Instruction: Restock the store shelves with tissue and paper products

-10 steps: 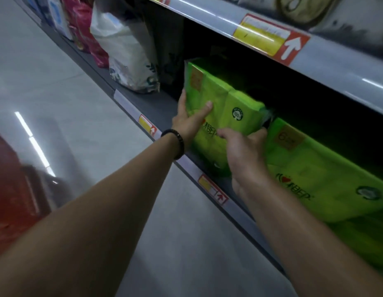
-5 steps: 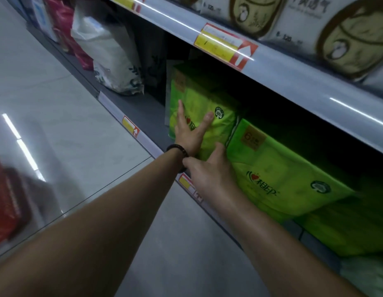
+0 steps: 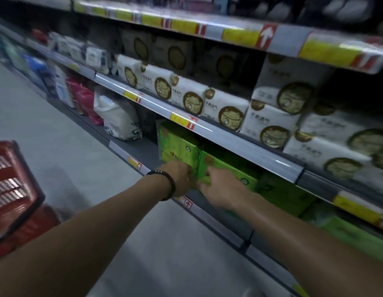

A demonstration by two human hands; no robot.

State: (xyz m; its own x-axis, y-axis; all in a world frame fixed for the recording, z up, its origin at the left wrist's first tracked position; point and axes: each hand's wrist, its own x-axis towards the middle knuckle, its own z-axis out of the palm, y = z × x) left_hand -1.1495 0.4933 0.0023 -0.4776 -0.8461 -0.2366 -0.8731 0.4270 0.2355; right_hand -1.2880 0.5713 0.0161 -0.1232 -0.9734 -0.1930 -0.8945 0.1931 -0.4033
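Two items, bottom shelf (image 3: 141, 150): left green tissue pack (image 3: 178, 146) upright, right green tissue pack (image 3: 228, 168) touching it. My left hand (image 3: 180, 179) meets the left pack's lower front; blur hides the fingers, so I cannot tell its grip. My right hand (image 3: 223, 189) lies flat and relaxed on the right pack. Step, as I judge: squaring the row. Next probably calls for letting go and turning to the red basket (image 3: 12, 185). Grey shelving, pale aisle floor (image 3: 64, 133).

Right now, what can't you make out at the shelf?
Head view only.
Left hand and right hand: motion blur hides the fingers; grip on the green packs unclear.
Price tags: blurred, unreadable.
Red basket: cut off by the left edge.
Space behind the green packs: dark under the shelf.
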